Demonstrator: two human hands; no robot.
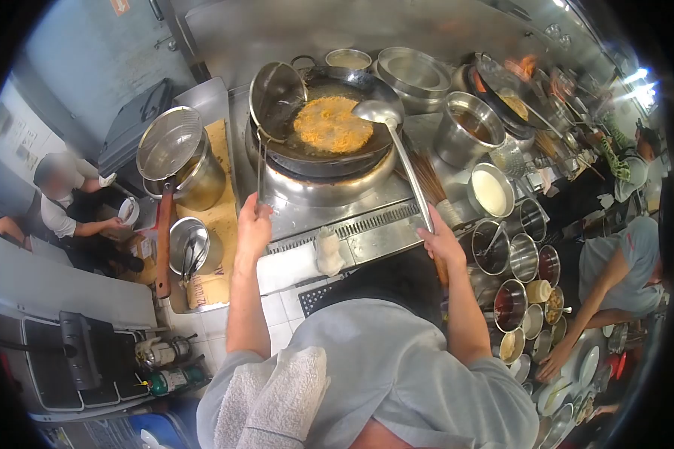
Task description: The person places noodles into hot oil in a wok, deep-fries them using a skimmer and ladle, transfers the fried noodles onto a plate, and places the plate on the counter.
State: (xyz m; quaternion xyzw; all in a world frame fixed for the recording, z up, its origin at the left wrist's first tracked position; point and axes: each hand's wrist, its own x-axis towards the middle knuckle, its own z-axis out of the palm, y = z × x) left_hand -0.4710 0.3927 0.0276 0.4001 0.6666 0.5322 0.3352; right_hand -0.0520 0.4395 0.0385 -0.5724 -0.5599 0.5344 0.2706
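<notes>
My left hand (254,226) is closed round the thin metal handle of a strainer (275,97). The strainer's round basket rests tilted at the left side of a large wok (344,78). In the wok a golden-orange, shredded-looking mass of food (333,125) lies spread in bubbling oil. My right hand (442,245) grips the long handle of a ladle (378,112), whose wooden end sticks out below the fist. The ladle's bowl is over the right part of the wok, by the edge of the food; whether it touches the food I cannot tell.
Left of the stove, a second strainer (171,142) lies across a pot (204,187), above a smaller pot (210,251) holding utensils. At right stand a pot of brown liquid (468,123), a white-filled bowl (491,191) and a bamboo brush (425,176). Co-workers are on both sides.
</notes>
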